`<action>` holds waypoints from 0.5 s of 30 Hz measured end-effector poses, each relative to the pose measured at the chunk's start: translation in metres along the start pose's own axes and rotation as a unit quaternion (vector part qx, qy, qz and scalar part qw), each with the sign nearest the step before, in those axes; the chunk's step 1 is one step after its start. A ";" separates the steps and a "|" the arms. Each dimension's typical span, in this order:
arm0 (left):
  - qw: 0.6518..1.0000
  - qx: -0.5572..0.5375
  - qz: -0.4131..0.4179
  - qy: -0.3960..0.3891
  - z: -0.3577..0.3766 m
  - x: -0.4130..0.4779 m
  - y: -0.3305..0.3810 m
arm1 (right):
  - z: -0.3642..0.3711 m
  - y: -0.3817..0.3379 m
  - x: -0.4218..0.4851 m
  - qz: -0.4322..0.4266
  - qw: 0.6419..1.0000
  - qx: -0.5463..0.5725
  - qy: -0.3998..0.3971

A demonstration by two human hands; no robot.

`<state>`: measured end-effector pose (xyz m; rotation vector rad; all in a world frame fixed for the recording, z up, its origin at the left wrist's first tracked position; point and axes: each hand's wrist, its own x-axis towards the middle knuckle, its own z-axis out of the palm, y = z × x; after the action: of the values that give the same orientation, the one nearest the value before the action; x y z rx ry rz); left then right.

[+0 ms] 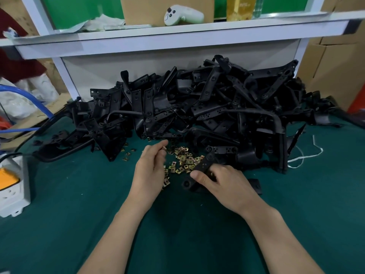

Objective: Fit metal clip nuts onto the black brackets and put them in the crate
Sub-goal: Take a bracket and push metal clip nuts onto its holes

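Pinching one clip nut [163, 148] in left hand [150, 165], presumably for fitting; gripping a black bracket [203, 165] in right hand [223, 180], tilted toward loose nuts [183, 159] kept within reach; bracket heap [197, 99] piled just behind as supply; crate unseen.

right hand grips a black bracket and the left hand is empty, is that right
Not quite. The head view shows the left hand pinching a clip nut at its fingertips, not empty. The right hand does grip a black bracket.
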<state>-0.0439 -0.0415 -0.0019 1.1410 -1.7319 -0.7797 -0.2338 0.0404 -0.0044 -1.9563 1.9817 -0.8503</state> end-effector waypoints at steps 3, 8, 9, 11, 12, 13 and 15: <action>0.993 -0.110 -0.026 -0.019 -0.002 -0.001 0.008 | -0.001 0.000 0.000 0.001 1.000 0.010 -0.010; 0.984 -0.178 -0.025 -0.010 -0.002 -0.004 0.014 | -0.002 0.000 0.001 0.005 1.000 0.009 -0.018; 0.982 -0.187 -0.025 -0.008 -0.002 -0.003 0.014 | -0.002 0.000 0.000 0.006 1.000 0.011 -0.020; 0.979 -0.200 -0.026 -0.008 -0.003 -0.003 0.014 | -0.002 0.001 0.000 0.006 1.000 0.013 -0.021; 0.978 -0.207 -0.029 -0.010 -0.003 -0.003 0.013 | -0.002 0.001 0.000 0.005 1.000 0.013 -0.021; 0.977 -0.212 -0.032 -0.012 -0.004 -0.003 0.013 | -0.002 0.002 0.000 0.005 1.000 0.012 -0.020; 0.975 -0.219 -0.039 -0.012 -0.005 -0.002 0.012 | -0.001 0.002 0.000 0.005 1.000 0.010 -0.021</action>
<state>-0.0432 -0.0352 0.0091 0.8997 -1.4413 -1.1596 -0.2363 0.0404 -0.0044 -1.9356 1.9499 -0.8176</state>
